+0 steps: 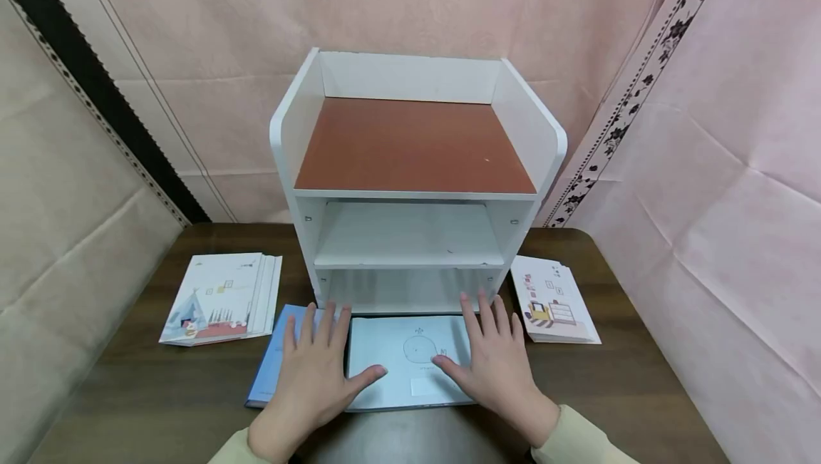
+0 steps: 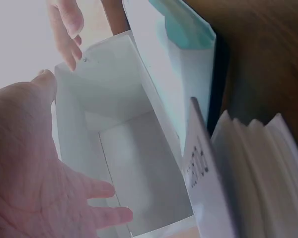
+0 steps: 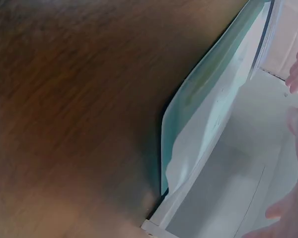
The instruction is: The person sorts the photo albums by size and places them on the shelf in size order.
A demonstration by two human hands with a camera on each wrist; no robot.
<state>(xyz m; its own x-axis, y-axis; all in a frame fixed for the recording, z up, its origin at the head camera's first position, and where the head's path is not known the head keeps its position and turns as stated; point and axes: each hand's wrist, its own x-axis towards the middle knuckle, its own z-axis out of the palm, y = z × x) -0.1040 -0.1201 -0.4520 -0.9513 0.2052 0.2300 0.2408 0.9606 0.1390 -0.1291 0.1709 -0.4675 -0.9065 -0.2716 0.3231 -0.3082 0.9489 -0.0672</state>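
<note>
In the head view my left hand (image 1: 314, 371) hovers with spread fingers over the gap between a blue book (image 1: 272, 371) and a pale blue booklet (image 1: 410, 378). The booklet, printed with a circle, lies in front of the white shelf unit (image 1: 413, 264). My right hand (image 1: 497, 371), fingers also spread and straight, is over the booklet's right end. Neither hand grips anything. In the left wrist view the palm of the left hand (image 2: 49, 178) faces the shelf compartment. The right wrist view catches part of the right hand (image 3: 290, 198) beside the booklet (image 3: 208, 119).
A stack of white illustrated booklets (image 1: 218, 296) lies on the left of the dark wooden table (image 1: 147, 393), and another white stack (image 1: 554, 300) on the right. The unit has a brown top shelf (image 1: 410, 143) and two white compartments below. Pinkish cloth (image 1: 410, 8) surrounds the table.
</note>
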